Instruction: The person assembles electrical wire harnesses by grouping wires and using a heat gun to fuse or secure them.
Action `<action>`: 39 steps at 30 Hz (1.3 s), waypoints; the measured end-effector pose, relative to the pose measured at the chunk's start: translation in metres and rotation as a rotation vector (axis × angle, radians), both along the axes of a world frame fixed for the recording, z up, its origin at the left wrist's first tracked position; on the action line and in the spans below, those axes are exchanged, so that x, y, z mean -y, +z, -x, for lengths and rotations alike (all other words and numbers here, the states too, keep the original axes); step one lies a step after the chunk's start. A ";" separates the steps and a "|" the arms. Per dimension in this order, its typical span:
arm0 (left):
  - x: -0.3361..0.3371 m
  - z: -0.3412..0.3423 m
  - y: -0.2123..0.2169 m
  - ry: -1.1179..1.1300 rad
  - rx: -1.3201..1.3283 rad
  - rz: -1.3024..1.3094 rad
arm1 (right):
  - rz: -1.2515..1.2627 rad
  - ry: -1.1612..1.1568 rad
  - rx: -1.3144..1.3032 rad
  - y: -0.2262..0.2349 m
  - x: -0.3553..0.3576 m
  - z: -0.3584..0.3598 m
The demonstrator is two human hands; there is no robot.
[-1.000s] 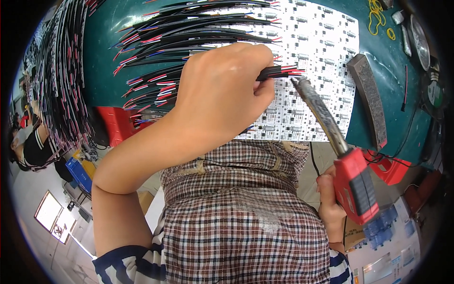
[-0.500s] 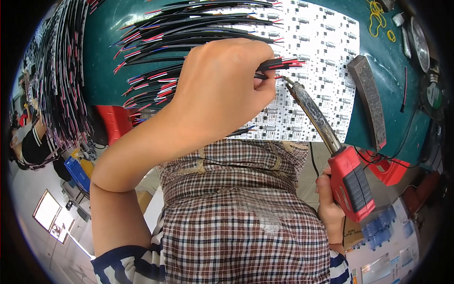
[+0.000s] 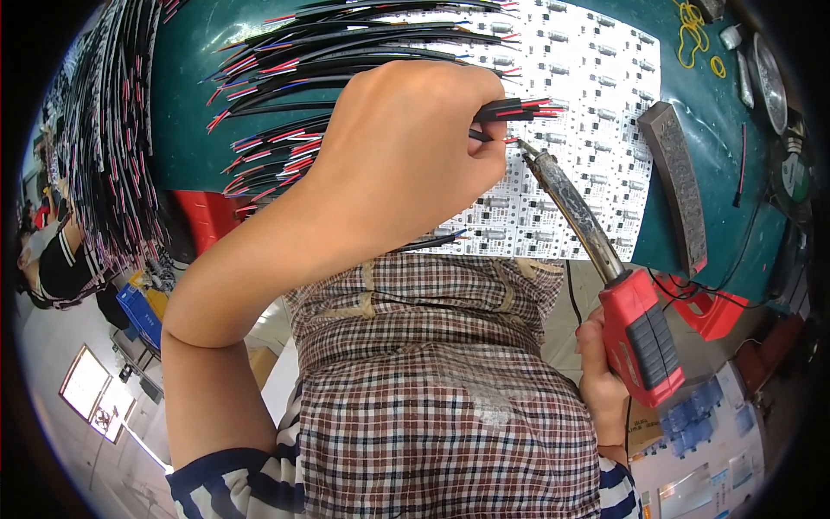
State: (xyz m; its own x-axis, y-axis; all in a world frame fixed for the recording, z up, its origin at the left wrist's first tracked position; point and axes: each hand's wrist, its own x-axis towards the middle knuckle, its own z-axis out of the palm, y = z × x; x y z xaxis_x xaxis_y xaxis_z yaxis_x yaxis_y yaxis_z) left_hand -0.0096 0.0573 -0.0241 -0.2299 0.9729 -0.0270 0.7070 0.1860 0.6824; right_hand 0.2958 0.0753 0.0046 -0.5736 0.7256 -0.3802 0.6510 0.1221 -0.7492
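Observation:
My left hand (image 3: 424, 147) is closed on several black cables (image 3: 503, 111), whose red, black and white wire ends point right over a white circuit board panel (image 3: 627, 95). One cable is pinched lower, between thumb and fingers, its bare wire end close to the board. In my right hand (image 3: 598, 359) is a soldering iron (image 3: 638, 324) with a red and black handle. Its tip meets or nearly meets the pinched cable's wire end; I cannot tell which. Rows of black cables (image 3: 380, 65) lie across the panel's left part, partly hidden by my left hand.
A thick bundle of cables (image 3: 108, 147) hangs at the left of the green table (image 3: 186, 104). Right of the panel lie a dark grey bar (image 3: 674, 182), yellow solder wire (image 3: 687, 35) and a round metal dish (image 3: 765, 82). A red stand (image 3: 709, 311) sits at the table's near right.
My left hand has shifted slightly, and the held cables' ends reach a little further right. The panel has moved marginally right. The soldering iron stays almost in place.

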 end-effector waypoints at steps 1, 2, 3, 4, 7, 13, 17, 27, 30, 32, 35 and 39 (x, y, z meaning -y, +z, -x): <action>0.000 0.000 0.000 0.000 0.002 0.002 | -0.009 -0.002 -0.023 0.000 0.000 0.002; 0.001 0.001 0.000 0.001 0.002 0.002 | -0.009 -0.001 -0.023 0.000 -0.001 0.002; 0.001 0.002 0.000 -0.017 -0.022 0.020 | -0.026 0.021 -0.018 0.001 -0.002 0.001; 0.000 0.003 0.001 -0.035 -0.046 0.038 | -0.044 0.044 -0.012 0.002 -0.002 -0.001; -0.001 0.004 0.002 -0.050 -0.046 0.039 | -0.149 -0.049 0.085 0.002 0.009 -0.013; -0.002 0.005 0.001 -0.050 -0.055 0.043 | -0.017 0.063 0.064 0.003 -0.001 -0.009; -0.001 0.003 0.000 -0.042 -0.047 0.032 | -0.021 0.040 0.004 0.001 0.000 -0.003; -0.001 0.005 0.001 -0.057 -0.082 0.017 | -0.299 0.152 0.129 0.003 0.004 -0.021; -0.002 0.006 -0.001 -0.058 -0.043 0.017 | -0.238 0.040 0.114 0.004 0.009 -0.016; -0.004 0.007 -0.001 -0.058 -0.012 0.011 | -0.118 -0.017 0.091 0.003 0.007 -0.016; -0.005 0.008 0.003 -0.106 -0.089 -0.013 | -0.048 0.073 0.063 0.003 0.005 -0.019; -0.007 0.008 0.002 -0.109 -0.085 -0.017 | -0.019 0.050 0.063 0.003 0.004 -0.015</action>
State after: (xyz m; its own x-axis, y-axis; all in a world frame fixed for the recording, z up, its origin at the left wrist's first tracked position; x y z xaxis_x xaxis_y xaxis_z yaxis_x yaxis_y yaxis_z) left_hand -0.0174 0.0639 -0.0221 -0.1238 0.9923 0.0053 0.7778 0.0937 0.6215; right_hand 0.3107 0.0716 0.0078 -0.5844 0.7041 -0.4033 0.6898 0.1693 -0.7040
